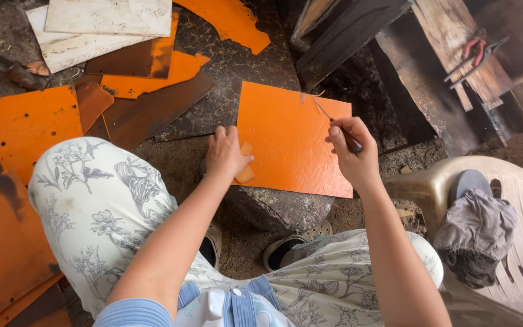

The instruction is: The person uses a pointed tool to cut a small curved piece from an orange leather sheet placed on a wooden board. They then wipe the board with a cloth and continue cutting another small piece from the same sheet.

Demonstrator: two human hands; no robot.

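Observation:
An orange leather sheet (289, 136) lies flat on a dark stone slab (273, 209) in front of my knees. My left hand (225, 152) presses down on the sheet's left edge, with a small pale-orange leather piece (246, 172) under its fingers. My right hand (349, 151) is closed around a thin metal awl (324, 112), whose tip rests on the sheet near its top right corner.
Orange and brown leather offcuts (25, 124) and pale sheets (92, 27) are scattered at left and top. Dark wooden planks (346, 36) with red-handled pliers (473, 51) lie at top right. A beige plastic stool (516, 200) holds a grey cloth (476, 233) at right.

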